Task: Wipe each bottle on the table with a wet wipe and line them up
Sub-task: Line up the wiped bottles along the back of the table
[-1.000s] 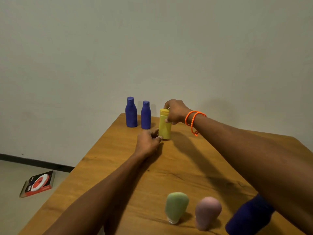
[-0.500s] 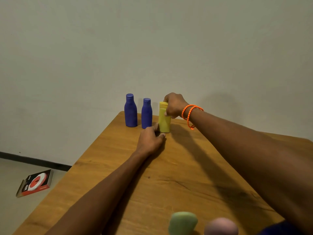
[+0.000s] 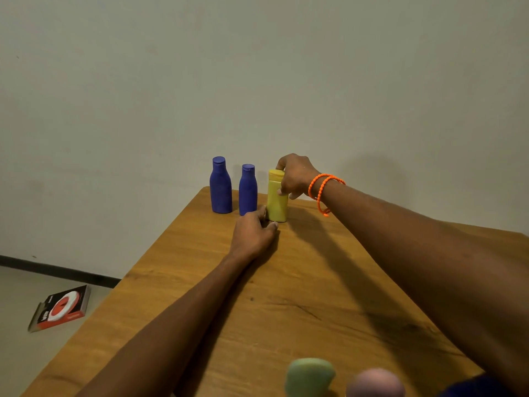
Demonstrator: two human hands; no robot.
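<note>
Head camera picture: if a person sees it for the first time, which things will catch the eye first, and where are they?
First the yellow bottle at the far end of the wooden table, held near its cap by the right hand, with the left hand at its base. Two blue bottles stand in a row to its left, and bright orange bracelets circle the right wrist. A green bottle and a pink bottle sit at the near edge.
</note>
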